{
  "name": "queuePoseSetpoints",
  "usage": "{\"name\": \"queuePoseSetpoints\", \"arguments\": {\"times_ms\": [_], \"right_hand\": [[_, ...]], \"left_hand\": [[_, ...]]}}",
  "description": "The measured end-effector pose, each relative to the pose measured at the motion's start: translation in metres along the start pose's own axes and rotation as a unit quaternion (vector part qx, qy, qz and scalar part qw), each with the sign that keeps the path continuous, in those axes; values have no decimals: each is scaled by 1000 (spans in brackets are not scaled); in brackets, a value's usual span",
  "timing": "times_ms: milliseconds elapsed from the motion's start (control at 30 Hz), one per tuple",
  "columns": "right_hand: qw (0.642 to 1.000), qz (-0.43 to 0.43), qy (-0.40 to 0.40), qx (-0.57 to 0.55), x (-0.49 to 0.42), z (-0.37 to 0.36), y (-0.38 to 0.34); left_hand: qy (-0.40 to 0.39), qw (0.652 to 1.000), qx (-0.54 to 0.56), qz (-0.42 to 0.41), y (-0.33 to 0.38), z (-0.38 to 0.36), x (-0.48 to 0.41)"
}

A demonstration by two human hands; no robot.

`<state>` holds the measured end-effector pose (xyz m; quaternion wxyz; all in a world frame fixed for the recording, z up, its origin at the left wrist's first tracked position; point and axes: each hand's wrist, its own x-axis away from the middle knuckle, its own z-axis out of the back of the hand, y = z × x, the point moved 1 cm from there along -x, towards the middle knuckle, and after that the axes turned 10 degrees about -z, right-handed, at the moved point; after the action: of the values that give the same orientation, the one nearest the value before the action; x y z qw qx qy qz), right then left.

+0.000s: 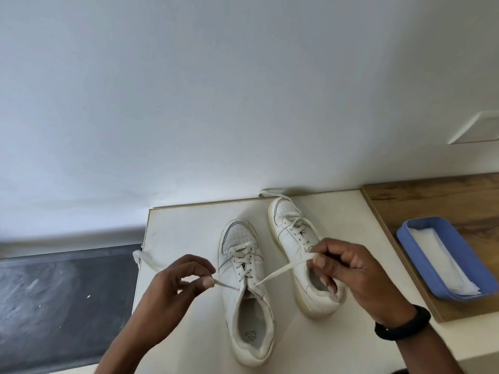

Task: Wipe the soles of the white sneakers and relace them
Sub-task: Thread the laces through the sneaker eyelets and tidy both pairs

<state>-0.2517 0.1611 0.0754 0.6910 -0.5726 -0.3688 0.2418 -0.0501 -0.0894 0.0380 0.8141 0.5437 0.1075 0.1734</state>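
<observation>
The nearer sneaker (244, 306), white leather with a perforated toe, stood upright between the two sets of fingers, toe pointing away, laced to its top eyelets. Its flat white lace (275, 273) ran taut sideways, one end pinched in the left fingers (206, 282), the other in the right fingers (320, 261). The farther sneaker (293, 238), also laced, sat beneath the right fingers

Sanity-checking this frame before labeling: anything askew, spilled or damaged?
Minor only. The lace past the left hand droops over the table's left edge. A loose lace end lies by the wall beyond the far sneaker. The cloth pokes over the tray's near corner. No spill or damage visible.
</observation>
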Motion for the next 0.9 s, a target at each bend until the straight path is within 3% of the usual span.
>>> {"name": "queuePoseSetpoints", "arguments": {"times_ms": [200, 333, 467, 533, 633, 700, 767, 833, 900], "right_hand": [[988, 70, 129, -55, -1, -21, 0], [987, 81, 106, -93, -2, -52, 0], [989, 80, 115, 48, -2, -61, 2], [989, 69, 133, 13, -3, -59, 4], [959, 102, 250, 87, -2, -49, 5], [892, 168, 332, 257, -2, -40, 6], [838, 212, 359, 351, -3, -38, 2], [837, 245, 334, 357, -6, -46, -9], [876, 264, 271, 298, -10, -64, -21]], "left_hand": [[92, 983, 161, 10, 18, -22, 0], [132, 965, 227, 12, 21, -45, -2], [143, 972, 184, 28, 16, -43, -3], [171, 973, 147, 52, 11, -36, -3], [217, 971, 45, 84, 5, -26, -2], [244, 969, -39, 21, 7, -19, -1], [218, 968, -71, -99, 18, -21, -1], [146, 974, -45, -168, 32, -35, 0], [74, 978, -25, -195, 39, -54, 2]]}}
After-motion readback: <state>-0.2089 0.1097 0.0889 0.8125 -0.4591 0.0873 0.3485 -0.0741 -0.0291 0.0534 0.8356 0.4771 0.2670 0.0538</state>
